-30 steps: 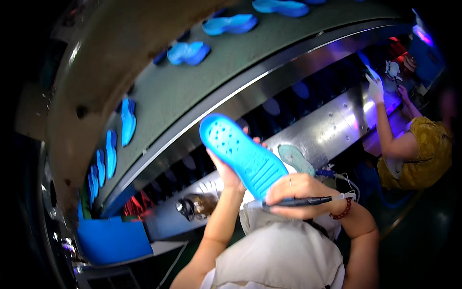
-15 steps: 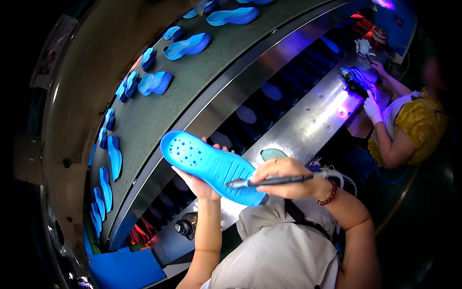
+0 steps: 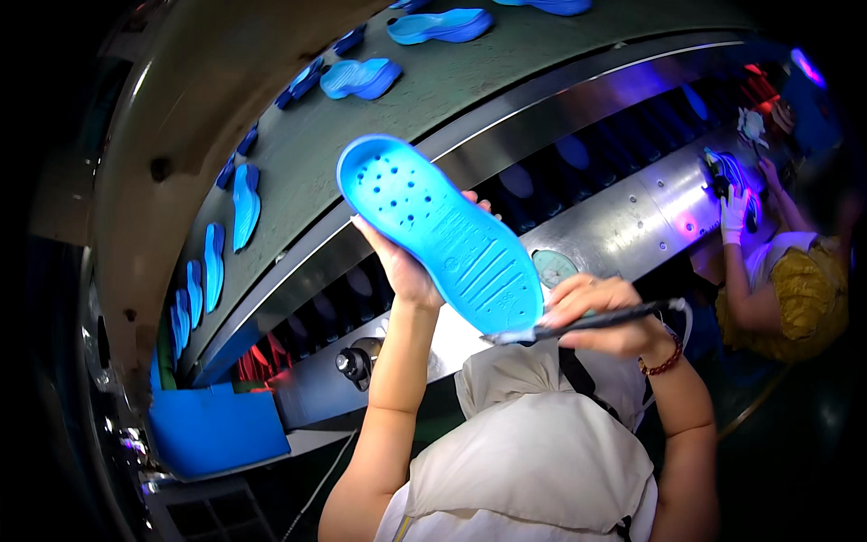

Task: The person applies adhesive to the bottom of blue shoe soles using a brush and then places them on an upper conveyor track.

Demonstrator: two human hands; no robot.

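My left hand (image 3: pixel 411 271) is closed round a bright blue shoe sole (image 3: pixel 442 230), thumb at one edge and fingertips showing past the other. The sole is tilted, its heel end up and left, with small holes at the heel and grooves toward the broad toe end. In my right hand (image 3: pixel 601 312) is a slim black pen-shaped tool (image 3: pixel 623 316), gripped between thumb and fingers. Its pale tip lies at the lower edge of the toe end; whether it touches is unclear. Behind the toe end sits a round pale green dish (image 3: pixel 553 266), partly hidden.
Several blue soles (image 3: pixel 361 78) lie on a dark green conveyor belt (image 3: pixel 312 181). A metal bench (image 3: pixel 623 226) runs alongside, with a black-capped container (image 3: pixel 357 363). Far right, a co-worker (image 3: pixel 786 289) handles a dark item. A blue panel (image 3: pixel 217 429) stands lower left.
The tool's tip has gone from the sole's grooved middle to the edge of its toe end. The sole has turned steeper and sits higher in view. The whole view has shifted.
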